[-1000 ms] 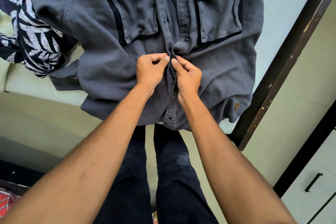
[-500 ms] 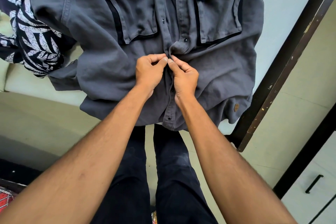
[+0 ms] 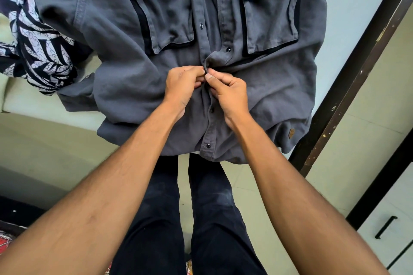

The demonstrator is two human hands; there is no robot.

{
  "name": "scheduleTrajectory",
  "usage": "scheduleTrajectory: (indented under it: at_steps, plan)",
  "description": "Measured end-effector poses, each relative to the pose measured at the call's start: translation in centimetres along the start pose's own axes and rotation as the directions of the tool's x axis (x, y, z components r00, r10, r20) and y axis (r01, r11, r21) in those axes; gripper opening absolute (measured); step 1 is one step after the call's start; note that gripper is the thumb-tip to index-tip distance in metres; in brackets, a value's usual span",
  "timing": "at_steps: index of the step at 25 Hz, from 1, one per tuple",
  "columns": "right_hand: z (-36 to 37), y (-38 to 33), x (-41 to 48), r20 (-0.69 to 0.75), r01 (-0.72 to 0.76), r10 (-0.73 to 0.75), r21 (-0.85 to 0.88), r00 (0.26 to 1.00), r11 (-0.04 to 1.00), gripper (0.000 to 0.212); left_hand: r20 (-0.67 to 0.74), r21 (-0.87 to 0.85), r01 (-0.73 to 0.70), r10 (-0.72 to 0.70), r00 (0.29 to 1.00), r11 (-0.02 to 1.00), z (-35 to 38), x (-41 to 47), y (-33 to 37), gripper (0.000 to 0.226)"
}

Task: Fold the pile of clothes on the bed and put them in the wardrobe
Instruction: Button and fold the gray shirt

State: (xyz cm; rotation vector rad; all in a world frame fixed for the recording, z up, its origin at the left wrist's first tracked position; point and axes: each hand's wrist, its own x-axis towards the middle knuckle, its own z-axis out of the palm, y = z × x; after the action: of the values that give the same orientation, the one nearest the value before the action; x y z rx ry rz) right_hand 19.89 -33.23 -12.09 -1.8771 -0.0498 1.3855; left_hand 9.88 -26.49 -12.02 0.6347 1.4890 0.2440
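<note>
1. Fingers (image 3: pixel 196 71) of the left hand (image 3: pixel 182 83) are curled, thumb against forefinger, and pinch one front edge of the grey shirt (image 3: pixel 125 78). The right hand (image 3: pixel 230 94) pinches the facing edge in the same way. The two thumbs nearly touch, and the snap between them is hidden.
2. Step in hand, as I judge it: fastening the shirt front before folding. No fold has been made, and nothing here shows a garment put away.
3. Next move, as I judge it: press the two halves of this snap together. Then shift up to the open snaps above, keeping both edges lined up so the front lies flat.
4. Snaps: five show along the front. Two lie below the hands, where the front looks closed, and three lie above, where the edges part.
5. Pockets: two chest pockets, the left pocket (image 3: pixel 165 13) and the right pocket (image 3: pixel 270 18), each with two snaps on its flap.
6. Position: the shirt lies front up across the near edge of the bed (image 3: pixel 26 102), with its hem hanging over that edge toward the person's legs.
7. Other clothes: one patterned garment (image 3: pixel 40 47), dark with pale leaves, lies toward the bed's left edge, touching the shirt's sleeve.
8. Beyond: one dark wooden frame (image 3: pixel 357 69) runs along the right. One black handle (image 3: pixel 385 226) shows on a pale front; I cannot tell whether that is the wardrobe.
</note>
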Motion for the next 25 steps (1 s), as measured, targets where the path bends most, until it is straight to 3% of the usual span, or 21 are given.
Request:
scheduleTrajectory:
  at_steps: [2, 4, 7, 9, 11, 14, 15, 17, 19, 22, 25]
  plan:
    - [-1.1, -1.0, -0.5, 0.030, -0.014, 0.017, -0.095, 0.999, 0.995, 0.009, 0.010, 0.067, -0.055, 0.054, 0.998, 0.996, -0.2, -0.3, 0.2, 0.013]
    - [-1.7, -2.6, -1.1, -0.142, 0.151, -0.201, -0.305, 0.969, 0.940, 0.012, -0.058, 0.160, -0.162, 0.173, 0.983, 0.974, -0.4, -0.2, 0.7, 0.012]
    - [-1.1, -6.4, -1.9, -0.255, 0.311, -0.527, -0.575, 0.811, 0.756, 0.009, -0.132, 0.253, -0.255, 0.295, 0.946, 0.933, -0.7, 0.4, 2.3, 0.016]
    - [-0.3, -8.2, -0.9, -0.192, 0.202, -0.486, -0.736, 0.852, 0.646, 0.025, -0.140, 0.343, -0.274, 0.337, 0.931, 0.899, -0.3, 0.7, 3.5, 0.025]
    - [0.4, -8.7, 0.7, -0.183, 0.023, -0.322, -0.839, 0.929, 0.544, 0.043, -0.160, 0.433, -0.278, 0.377, 0.912, 0.857, 0.5, 1.0, 4.4, 0.022]
    - [0.8, -8.3, 2.2, -0.212, -0.046, -0.277, -0.863, 0.937, 0.503, 0.025, -0.226, 0.510, -0.285, 0.446, 0.866, 0.811, 1.1, 1.8, 5.7, 0.022]
    - [0.7, -8.3, 2.3, -0.211, -0.039, -0.281, -0.857, 0.936, 0.513, 0.015, -0.218, 0.547, -0.294, 0.473, 0.854, 0.784, 1.2, 2.2, 6.1, 0.024]
    - [0.2, -8.1, 2.2, -0.188, 0.013, -0.296, -0.825, 0.937, 0.564, 0.019, -0.173, 0.631, -0.293, 0.498, 0.849, 0.719, 1.3, 2.9, 7.0, 0.025]
    - [-0.9, -7.6, 2.5, -0.201, 0.050, -0.259, -0.692, 0.945, 0.720, 0.017, -0.168, 0.632, -0.267, 0.465, 0.869, 0.728, 1.4, 3.6, 7.6, 0.022]
    - [-2.2, -6.3, 2.7, -0.235, 0.120, -0.199, -0.312, 0.951, 0.943, 0.022, -0.149, 0.537, -0.268, 0.402, 0.903, 0.800, 1.2, 4.3, 7.8, 0.024]
    - [-1.5, -5.9, 2.0, -0.274, 0.233, -0.202, 0.087, 0.940, 0.968, 0.021, -0.105, 0.478, -0.307, 0.401, 0.910, 0.823, 0.8, 3.6, 7.8, 0.018]
